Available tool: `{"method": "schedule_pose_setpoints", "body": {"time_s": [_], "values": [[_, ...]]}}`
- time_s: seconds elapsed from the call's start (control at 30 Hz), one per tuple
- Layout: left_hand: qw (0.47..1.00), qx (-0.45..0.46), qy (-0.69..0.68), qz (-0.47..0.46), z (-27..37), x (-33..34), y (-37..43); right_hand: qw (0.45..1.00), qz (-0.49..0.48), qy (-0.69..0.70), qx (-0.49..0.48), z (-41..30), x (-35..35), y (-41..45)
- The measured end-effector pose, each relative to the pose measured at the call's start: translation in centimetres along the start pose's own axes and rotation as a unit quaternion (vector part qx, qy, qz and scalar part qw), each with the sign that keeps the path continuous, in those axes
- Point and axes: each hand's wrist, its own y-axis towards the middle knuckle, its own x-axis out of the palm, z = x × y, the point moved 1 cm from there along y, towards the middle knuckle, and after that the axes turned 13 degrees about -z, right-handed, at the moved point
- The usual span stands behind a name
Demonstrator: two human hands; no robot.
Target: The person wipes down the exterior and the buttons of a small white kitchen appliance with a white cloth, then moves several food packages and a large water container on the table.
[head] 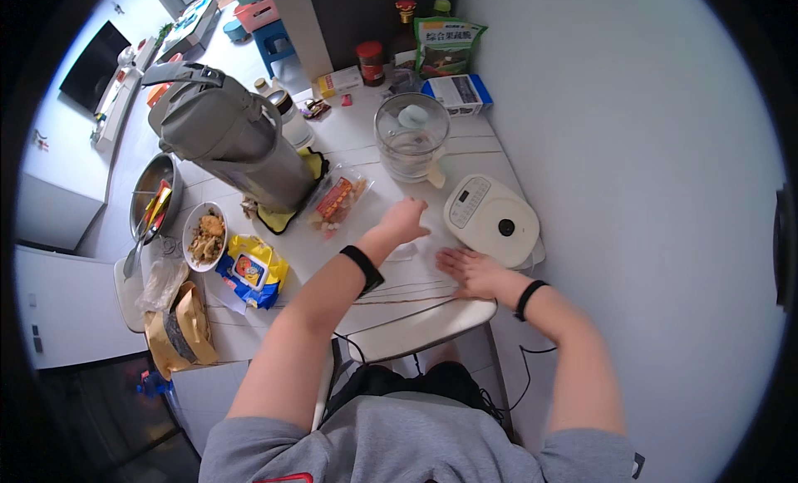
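My left hand [404, 221] is over the marble-patterned table, its fingers curled and apart, with nothing visible in it. Just below it lies a small white piece [402, 252], perhaps a tissue, partly behind my left forearm. My right hand [471, 271] rests palm down on the tabletop, fingers spread, beside the lower edge of a white electric kettle base [492, 221] with a control panel and a black centre connector. A clear glass kettle [408, 146] with a pale handle stands above the hands. Left of my left hand lies a clear plastic food pack [336, 199] with a red label.
A large grey vacuum flask [243, 146] stands at the left on a yellow-black cloth. Near it are a bowl of food [206, 237], a wipes pack [252, 271], a metal basin [156, 196] and a brown paper bag [181, 333]. A red-lidded jar [371, 65] and boxes stand at the back; a wall is right.
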Motion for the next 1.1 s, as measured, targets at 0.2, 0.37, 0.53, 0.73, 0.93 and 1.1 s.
{"method": "schedule_pose_setpoints", "body": {"time_s": [0.2,0.37,0.53,0.73,0.93,1.1], "values": [[0.984,-0.02,0.159,-0.072,-4.5,0.8,-5.4,0.991,0.002,0.02,-0.129,0.6,0.7,2.0],[0.991,-0.009,0.134,0.025,-8.1,1.8,-6.5,0.978,0.088,0.004,-0.188,-5.7,-1.9,10.3],[0.97,-0.063,-0.013,0.235,-10.0,-2.6,-9.4,0.992,-0.035,0.121,-0.029,-5.2,-4.8,10.3],[0.97,-0.001,-0.056,0.236,-8.0,-4.4,-13.5,0.962,-0.045,0.093,0.254,-1.4,-2.7,8.5],[0.949,-0.039,-0.158,0.269,-7.9,-4.0,-15.5,0.992,0.043,0.05,0.105,-5.0,-4.2,16.1],[0.931,-0.067,-0.217,0.286,-10.4,-4.1,-18.8,0.996,-0.05,0.073,0.018,-2.7,-3.6,12.6]]}}
